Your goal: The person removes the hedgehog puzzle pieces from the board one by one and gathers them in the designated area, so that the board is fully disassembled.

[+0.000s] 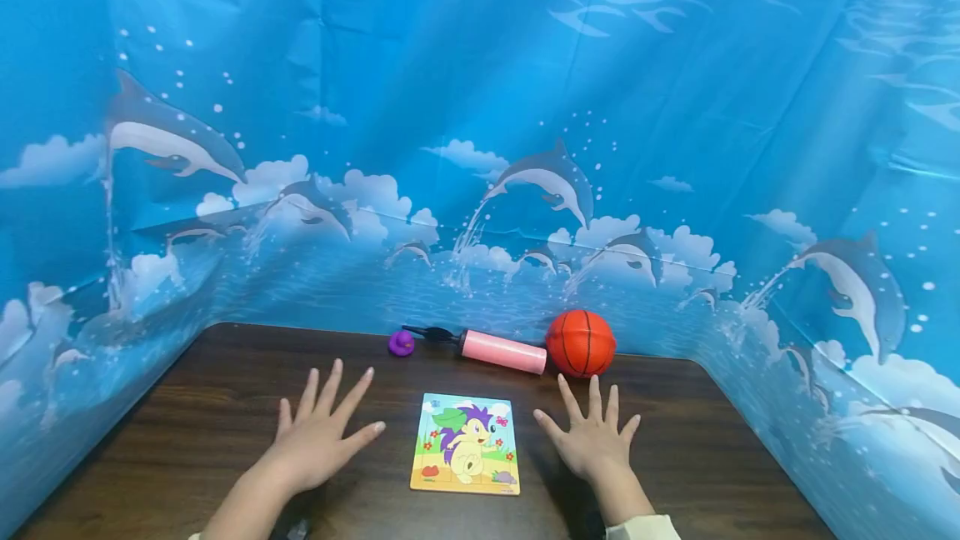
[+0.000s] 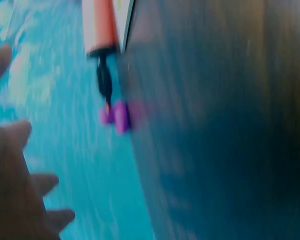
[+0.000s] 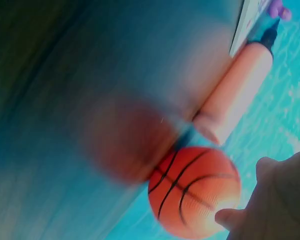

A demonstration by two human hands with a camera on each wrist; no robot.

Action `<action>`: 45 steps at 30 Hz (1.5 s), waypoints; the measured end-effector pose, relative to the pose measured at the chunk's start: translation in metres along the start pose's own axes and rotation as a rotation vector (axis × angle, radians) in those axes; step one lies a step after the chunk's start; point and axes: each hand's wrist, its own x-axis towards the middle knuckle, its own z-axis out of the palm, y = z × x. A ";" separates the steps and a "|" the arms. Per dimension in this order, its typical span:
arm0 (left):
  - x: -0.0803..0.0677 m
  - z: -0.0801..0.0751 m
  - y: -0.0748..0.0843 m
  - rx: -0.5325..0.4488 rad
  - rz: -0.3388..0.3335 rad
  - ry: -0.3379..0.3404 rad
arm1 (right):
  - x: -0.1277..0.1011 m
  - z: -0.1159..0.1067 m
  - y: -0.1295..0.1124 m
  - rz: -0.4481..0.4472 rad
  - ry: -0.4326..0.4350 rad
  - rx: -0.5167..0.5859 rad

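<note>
Though flanking the puzzle (image 1: 466,443), idle hands (image 1: 318,436).

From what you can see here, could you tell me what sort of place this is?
Probably a staged play corner: a dark wooden table walled by a dolphin-print backdrop, with a puzzle and toy basketball.

Hedgehog puzzle (image 1: 466,443) flat between hands
</note>
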 end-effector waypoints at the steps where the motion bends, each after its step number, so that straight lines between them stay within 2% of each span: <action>1: 0.001 0.003 0.005 0.006 0.033 -0.025 | 0.001 0.002 -0.003 -0.011 0.006 0.002; 5: 0.000 0.017 0.029 0.034 0.209 -0.120 | 0.004 0.011 -0.020 -0.089 0.037 0.009; 9: -0.007 0.031 0.052 0.031 0.368 -0.245 | 0.007 0.018 -0.043 -0.222 0.043 0.031; 13: -0.011 0.041 0.068 0.044 0.466 -0.355 | 0.007 0.019 -0.067 -0.391 0.031 0.012; 16: -0.011 0.045 0.076 0.063 0.516 -0.391 | 0.009 0.018 -0.085 -0.470 -0.018 -0.006; 19: -0.009 0.047 0.080 0.073 0.543 -0.402 | 0.013 0.016 -0.104 -0.486 -0.117 0.051; 23: -0.004 0.050 0.082 0.096 0.569 -0.420 | 0.019 0.014 -0.123 -0.459 -0.248 0.158; 27: 0.003 0.054 0.080 0.130 0.567 -0.462 | 0.023 0.015 -0.135 -0.420 -0.320 0.166; 32: 0.005 0.056 0.081 0.138 0.523 -0.451 | 0.027 0.020 -0.141 -0.385 -0.369 0.130; 36: 0.011 0.059 0.079 0.136 0.500 -0.466 | 0.029 0.021 -0.143 -0.370 -0.396 0.152; 43: 0.012 0.044 0.085 0.120 0.492 -0.477 | 0.036 0.016 -0.145 -0.352 -0.470 0.208; 45: 0.013 0.042 0.086 0.104 0.470 -0.483 | 0.038 0.016 -0.146 -0.339 -0.485 0.220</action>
